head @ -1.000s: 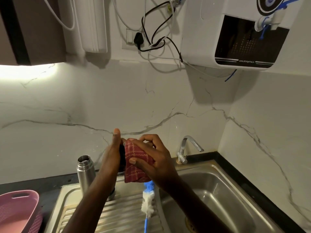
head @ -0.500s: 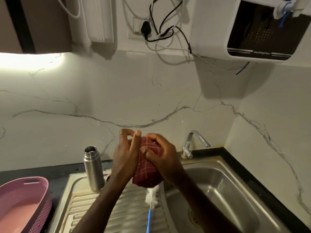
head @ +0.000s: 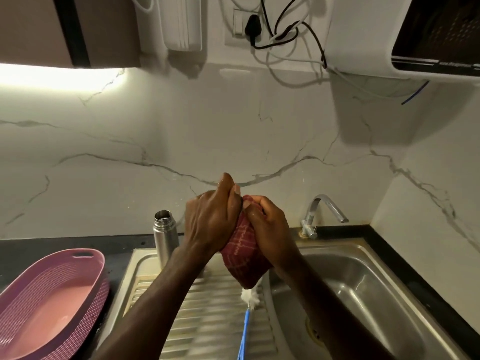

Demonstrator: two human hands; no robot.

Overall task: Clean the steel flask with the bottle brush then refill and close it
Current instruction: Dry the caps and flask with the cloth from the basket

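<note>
The steel flask (head: pixel 165 236) stands upright and uncapped at the back left of the ribbed drainboard (head: pixel 207 320). The bottle brush (head: pixel 251 297) lies on the drainboard, white bristles away from me and blue handle toward me. Above the brush, my left hand (head: pixel 210 222) and my right hand (head: pixel 271 229) are pressed together around a bunched red checked cloth (head: pixel 244 258). Whatever is wrapped in the cloth is hidden. Neither hand touches the flask, which is just left of my left wrist.
A pink woven basket (head: pixel 78 258) sits on the dark counter at the left. The steel sink basin (head: pixel 363 287) lies to the right, with a chrome tap (head: pixel 320 207) behind it. A white water purifier (head: pixel 363 35) and cables hang on the marble wall above.
One second ago my left hand held a small dark piece while my right wiped it with the cloth. Both hands have closed tightly around the cloth, and my view has tilted down.
</note>
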